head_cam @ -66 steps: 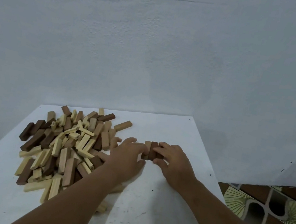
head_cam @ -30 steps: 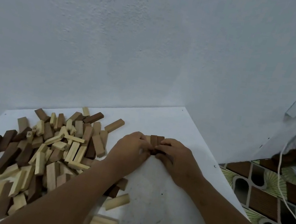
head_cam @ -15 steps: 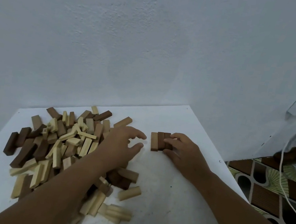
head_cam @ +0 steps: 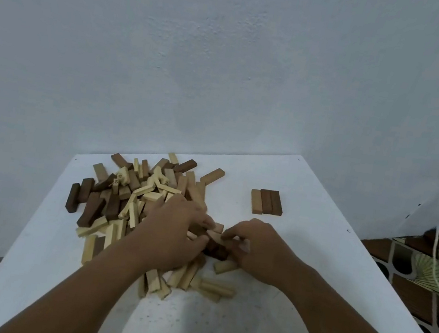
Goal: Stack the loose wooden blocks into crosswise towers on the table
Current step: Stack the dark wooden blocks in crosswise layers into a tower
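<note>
On the white table [head_cam: 297, 263], the pile of loose blocks [head_cam: 133, 199] lies left of centre. The left hand [head_cam: 174, 233] and right hand [head_cam: 257, 249] meet at its right edge, fingers curled around blocks there. Three blocks [head_cam: 266, 202] lie flat side by side, apart, toward the right edge.

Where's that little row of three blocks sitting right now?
The row of three blocks lies flat on the white table, toward its far right, apart from the loose pile and beyond the right hand.
</note>
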Tool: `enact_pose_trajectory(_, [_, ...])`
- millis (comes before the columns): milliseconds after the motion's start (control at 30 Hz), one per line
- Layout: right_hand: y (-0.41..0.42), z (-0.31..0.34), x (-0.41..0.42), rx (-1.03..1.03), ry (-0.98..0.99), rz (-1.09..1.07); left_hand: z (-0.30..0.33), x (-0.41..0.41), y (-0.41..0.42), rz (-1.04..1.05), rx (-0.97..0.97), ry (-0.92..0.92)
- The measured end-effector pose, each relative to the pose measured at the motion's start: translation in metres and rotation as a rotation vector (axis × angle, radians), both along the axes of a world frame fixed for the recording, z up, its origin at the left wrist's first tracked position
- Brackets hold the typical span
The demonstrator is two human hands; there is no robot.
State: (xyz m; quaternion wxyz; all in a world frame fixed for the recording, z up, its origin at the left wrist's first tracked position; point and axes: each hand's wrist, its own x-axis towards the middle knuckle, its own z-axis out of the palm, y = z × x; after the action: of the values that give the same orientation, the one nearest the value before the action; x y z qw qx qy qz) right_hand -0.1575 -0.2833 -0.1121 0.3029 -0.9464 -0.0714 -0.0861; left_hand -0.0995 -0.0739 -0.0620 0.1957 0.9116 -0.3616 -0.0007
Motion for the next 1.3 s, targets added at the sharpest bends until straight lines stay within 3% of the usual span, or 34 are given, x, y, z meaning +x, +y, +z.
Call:
enact_pose_trajectory(133, [-0.002,0.003,-0.013,0.130,-0.004,-0.042,-0.007,-0.008,-0.001,-0.038,0.140,0.027])
enact_pose_trajectory(333, [-0.017,0.000,-0.038,0.057,-0.094,-0.194,-0.015,-0.009,-0.009,-0.012,0.151,-0.001])
enact_pose_trajectory(467, [-0.033,-0.007,-0.049,0.045,-0.128,-0.413,-0.015,-0.005,-0.014,-0.013,0.163,0.061])
enact_pose_trajectory(600, [-0.039,-0.020,-0.055,-0.015,-0.169,-0.457,-0.013,0.001,-0.018,-0.039,0.186,0.116])
enact_pose_trajectory(800, [-0.039,-0.032,-0.055,0.009,-0.281,-0.448,-0.013,0.009,-0.027,-0.103,0.088,0.120])
enact_pose_trajectory(967, [-0.039,-0.033,-0.055,0.036,-0.331,-0.443,-0.013,0.006,-0.052,-0.173,-0.109,0.106])
enact_pose_trajectory(1100, [-0.038,-0.032,-0.056,0.078,-0.330,-0.441,-0.023,0.002,-0.082,-0.267,-0.030,0.111])
enact_pose_trajectory(1200, [-0.039,-0.032,-0.056,0.094,-0.338,-0.427,-0.033,0.000,-0.098,-0.230,-0.025,0.142])
enact_pose_trajectory(1300, [-0.041,-0.032,-0.056,0.100,-0.356,-0.416,-0.039,-0.004,-0.101,-0.133,-0.176,0.119])
